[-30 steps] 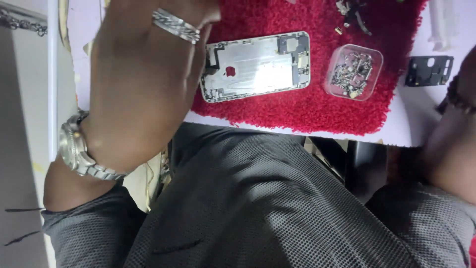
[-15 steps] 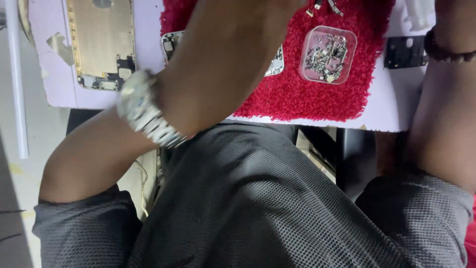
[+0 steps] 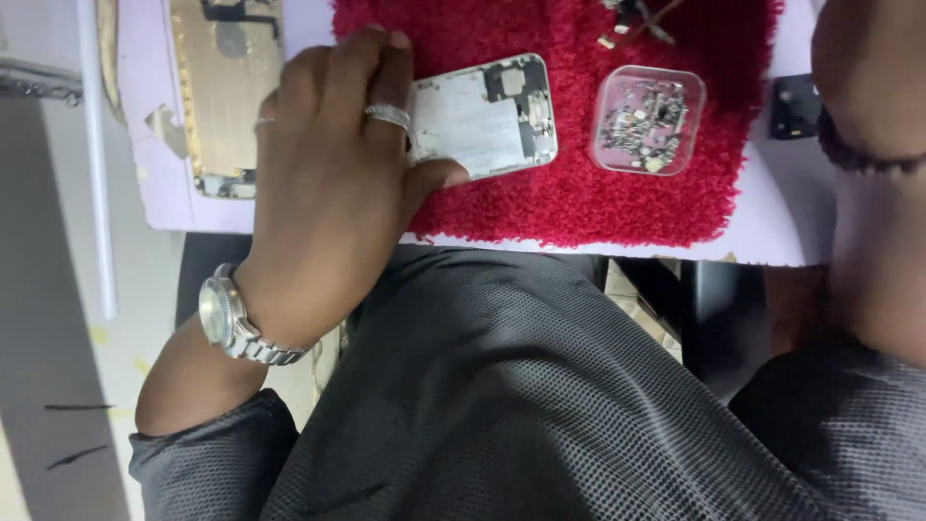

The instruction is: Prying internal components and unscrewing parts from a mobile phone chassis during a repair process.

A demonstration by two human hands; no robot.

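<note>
- Head view, looking down: one silver phone shell (image 3: 487,116) lies on one red mat (image 3: 598,193), at about 12 o'clock from the person's lap.
- Counted: two phone shells, the silver one and a gold shell (image 3: 224,92) at 10 o'clock; one clear tray (image 3: 648,121) of small metal parts at 1 o'clock; one small black part (image 3: 796,104) at 2 o'clock; one pale board (image 3: 772,222) under the mat.
- One left hand (image 3: 333,188) shows in full; of the right arm only the wrist (image 3: 868,106), with a dark bead band, shows at 2 o'clock.
- The silver shell's long axis runs from 9 o'clock to 3 o'clock, tilted a little, the right end higher. Its darker, cut-out end points to 3 o'clock.
- The silver shell lies open side up: a flat, bare grey inside with rounded corners and small dark fittings near the right end.
- The left hand covers the shell's left end. Fingers rest over its top, the thumb (image 3: 439,177) presses at its lower edge, so the hand is clamped on the shell.
- The left hand wears one ring and one silver watch (image 3: 227,318).
- Whether the right hand is closed or spread, I cannot tell; it lies out of frame.
</note>
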